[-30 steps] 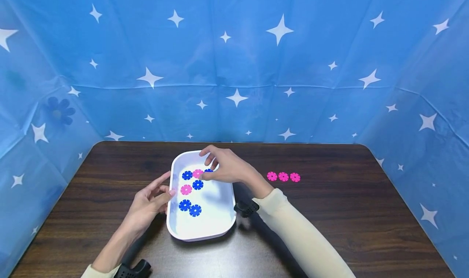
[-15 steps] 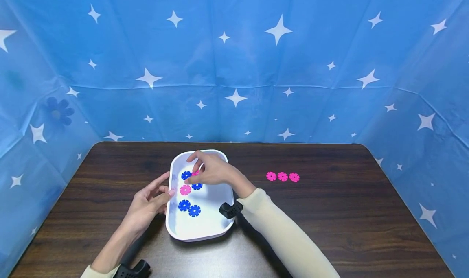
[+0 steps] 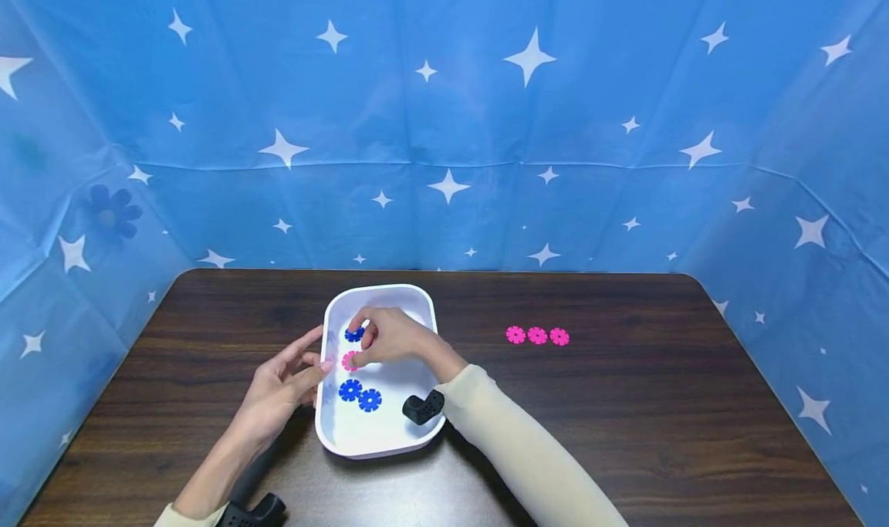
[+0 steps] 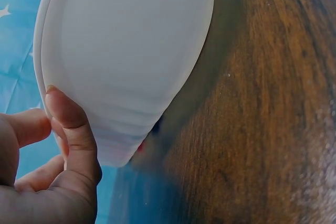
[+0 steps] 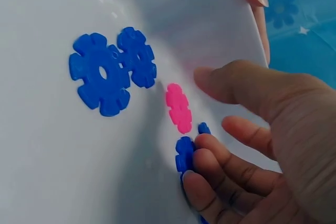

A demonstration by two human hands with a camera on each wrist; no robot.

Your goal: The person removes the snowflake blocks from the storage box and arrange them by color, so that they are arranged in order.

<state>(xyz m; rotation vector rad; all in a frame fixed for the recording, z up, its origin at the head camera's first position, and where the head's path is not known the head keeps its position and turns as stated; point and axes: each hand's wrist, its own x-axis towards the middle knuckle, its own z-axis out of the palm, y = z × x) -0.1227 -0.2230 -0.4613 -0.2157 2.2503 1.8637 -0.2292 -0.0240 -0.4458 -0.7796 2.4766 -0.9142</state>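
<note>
A white tray [image 3: 417,423] with rounded corners sits on the dark wooden table [image 3: 625,419], and everything below is placed against it. Inside the tray lie flat flower-shaped plastic discs with notched edges and a hole in the middle: a pair of blue discs [image 3: 359,395] touching each other near the tray's left wall, a pink disc [image 3: 349,360] just beyond them, and another blue disc [image 3: 354,333] further back.

The right hand [image 3: 389,338] is inside the tray, over its far half, fingers curled with thumb and fingertips [image 5: 210,156] closing in around the pink disc [image 5: 179,107]. From the wrist view the fingers touch a blue disc [image 5: 185,153], but whether the pink one is actually pinched cannot be told. The left hand [image 3: 281,384] rests against the tray's left rim with relaxed fingers, its thumb [image 4: 71,129] pressing the outer wall.

Half a second ago the right hand was further back in the tray, over the far discs; it has drawn toward the near side. The left hand has stayed put.

Well to the right of the tray, three pink discs [image 3: 537,336] lie in a row on the table.
</note>
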